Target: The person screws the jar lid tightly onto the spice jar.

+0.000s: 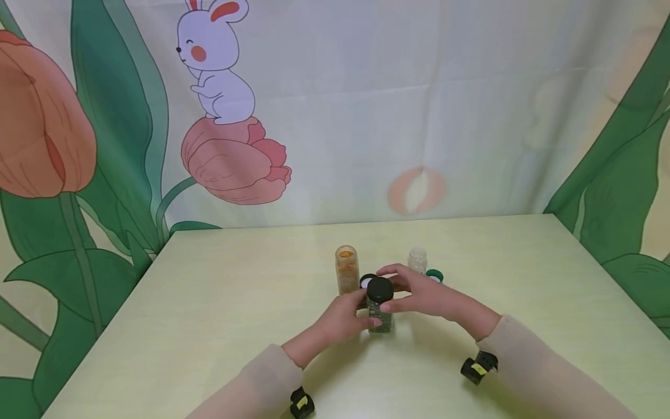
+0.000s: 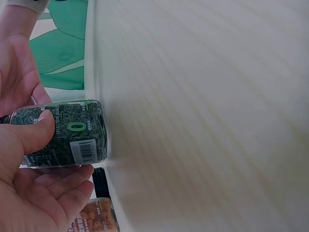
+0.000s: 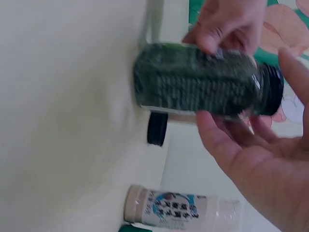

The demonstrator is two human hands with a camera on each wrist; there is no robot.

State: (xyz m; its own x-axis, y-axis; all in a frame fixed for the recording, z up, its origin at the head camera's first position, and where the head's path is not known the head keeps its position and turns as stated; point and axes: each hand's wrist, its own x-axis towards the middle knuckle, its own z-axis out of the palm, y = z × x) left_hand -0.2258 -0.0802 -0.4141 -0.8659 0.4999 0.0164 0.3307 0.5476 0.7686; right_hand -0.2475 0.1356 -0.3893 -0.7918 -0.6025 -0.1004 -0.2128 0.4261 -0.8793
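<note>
A glass jar of dark green dried herbs [image 1: 380,317] with a black cap [image 1: 380,289] stands upright at the middle of the table, its base close to the tabletop. My left hand [image 1: 342,319] grips its body, thumb across the near face and fingers at the left side; a barcode label shows in the left wrist view [image 2: 84,151]. My right hand [image 1: 426,293] is spread at the jar's right side. Its thumb touches the glass, while another finger [image 3: 295,72] extends past the black cap.
Behind the left hand stands an uncapped jar of orange seasoning [image 1: 348,270]. A loose black lid [image 1: 368,280] with a white inside lies beside it. Beyond the right hand are an uncapped white-labelled shaker bottle [image 3: 178,209] and a green lid [image 1: 435,275]. A printed curtain [image 1: 340,145] hangs behind the table.
</note>
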